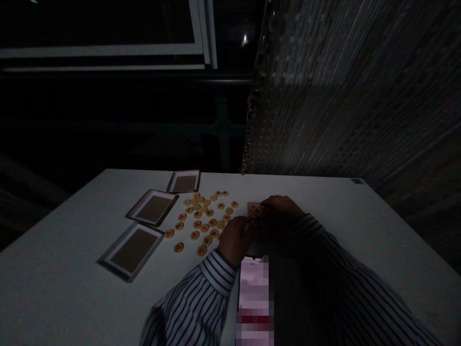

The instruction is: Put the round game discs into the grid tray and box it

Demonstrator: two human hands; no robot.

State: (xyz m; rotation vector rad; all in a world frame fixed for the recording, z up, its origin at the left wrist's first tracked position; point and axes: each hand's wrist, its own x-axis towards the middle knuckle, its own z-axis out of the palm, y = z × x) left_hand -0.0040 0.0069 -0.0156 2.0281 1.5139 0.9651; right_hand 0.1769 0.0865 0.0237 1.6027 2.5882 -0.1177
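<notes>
Touching the box (pixel 248 206), fingers (pixel 269 203) curled.

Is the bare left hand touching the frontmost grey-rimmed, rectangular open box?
Apart. The head view shows white tabletop and round tan pieces between the left hand and the box.

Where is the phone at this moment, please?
In the head view, the phone lies on the table, lower centre, just below the left hand, between the two striped sleeves.
</notes>
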